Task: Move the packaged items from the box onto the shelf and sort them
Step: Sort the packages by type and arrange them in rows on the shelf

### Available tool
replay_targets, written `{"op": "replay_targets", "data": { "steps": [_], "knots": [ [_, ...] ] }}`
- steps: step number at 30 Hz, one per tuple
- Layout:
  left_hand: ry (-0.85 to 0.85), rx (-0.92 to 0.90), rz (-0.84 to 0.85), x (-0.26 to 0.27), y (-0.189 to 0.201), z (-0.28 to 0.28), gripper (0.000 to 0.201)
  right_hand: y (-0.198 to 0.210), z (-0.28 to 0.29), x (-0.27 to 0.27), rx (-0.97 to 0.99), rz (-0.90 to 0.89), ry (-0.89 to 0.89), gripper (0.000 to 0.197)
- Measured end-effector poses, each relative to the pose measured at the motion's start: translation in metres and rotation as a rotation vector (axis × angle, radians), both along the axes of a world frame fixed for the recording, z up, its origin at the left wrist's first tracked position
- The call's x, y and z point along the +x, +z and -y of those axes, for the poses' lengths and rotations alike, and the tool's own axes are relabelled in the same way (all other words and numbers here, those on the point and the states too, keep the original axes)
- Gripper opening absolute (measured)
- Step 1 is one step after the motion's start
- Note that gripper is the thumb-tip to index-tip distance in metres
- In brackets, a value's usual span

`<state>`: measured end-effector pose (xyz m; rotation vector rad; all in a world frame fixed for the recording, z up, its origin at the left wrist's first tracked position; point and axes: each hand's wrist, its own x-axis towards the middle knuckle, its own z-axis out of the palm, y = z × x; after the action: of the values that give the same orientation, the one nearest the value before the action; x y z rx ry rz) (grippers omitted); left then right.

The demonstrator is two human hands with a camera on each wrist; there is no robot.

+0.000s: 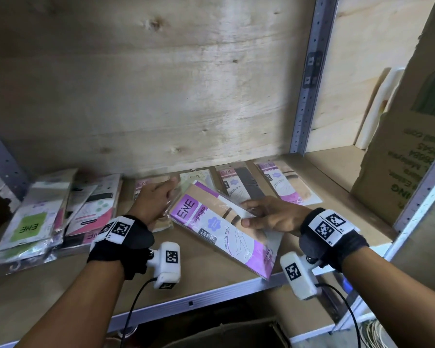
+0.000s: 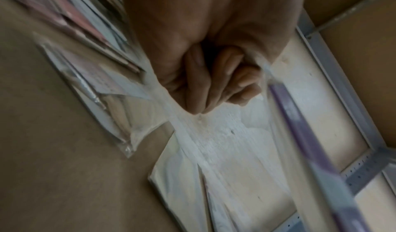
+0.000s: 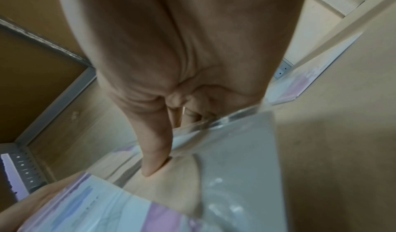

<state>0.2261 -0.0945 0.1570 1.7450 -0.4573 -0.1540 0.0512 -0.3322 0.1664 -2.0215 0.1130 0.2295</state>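
Note:
My right hand point(image 1: 261, 217) grips a purple-and-beige ENE stocking packet point(image 1: 211, 227), thumb point(image 3: 154, 151) on top and fingers underneath. The packet point(image 3: 235, 151) is tilted just above the wooden shelf point(image 1: 211, 285). My left hand point(image 1: 158, 197) is at the packet's left edge, over a beige packet point(image 1: 161, 224) lying on the shelf. In the left wrist view the fingers point(image 2: 214, 83) are curled on that beige packet's point(image 2: 225, 151) clear wrapper. Two more ENE packets point(image 1: 239, 184) point(image 1: 284, 182) lie in a row at the back.
A loose pile of green, pink and white packets point(image 1: 35, 217) fills the shelf's left end. A metal upright point(image 1: 307, 84) stands at the back right, with a large cardboard box point(image 1: 399, 159) beyond it. Part of another cardboard box point(image 1: 224, 335) shows below the shelf edge.

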Motion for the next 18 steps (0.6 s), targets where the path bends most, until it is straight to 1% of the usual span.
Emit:
{"op": "replay_targets", "data": {
  "steps": [2,4,5,9,14,18],
  "knots": [
    [-0.034,-0.057,-0.152,0.002,0.0,-0.003,0.049,-0.001,0.0,0.002,0.013,0.012,-0.004,0.036],
    [-0.054,-0.087,-0.239,0.003,0.0,-0.007,0.049,-0.003,0.0,0.003,0.024,0.018,-0.004,0.037],
    [-0.06,-0.074,-0.232,0.004,0.0,-0.01,0.049,-0.004,0.0,0.003,0.024,0.018,0.0,0.037],
    [-0.09,0.09,-0.105,0.008,-0.004,-0.017,0.056,-0.005,0.001,0.004,0.048,-0.001,0.004,0.036],
    [-0.09,0.107,-0.085,0.01,-0.006,-0.022,0.058,-0.002,-0.002,0.005,0.045,-0.004,0.025,0.038],
    [-0.113,0.026,-0.138,0.008,-0.005,-0.022,0.054,-0.001,-0.003,0.007,0.09,-0.008,-0.005,0.04]
  ]
}}
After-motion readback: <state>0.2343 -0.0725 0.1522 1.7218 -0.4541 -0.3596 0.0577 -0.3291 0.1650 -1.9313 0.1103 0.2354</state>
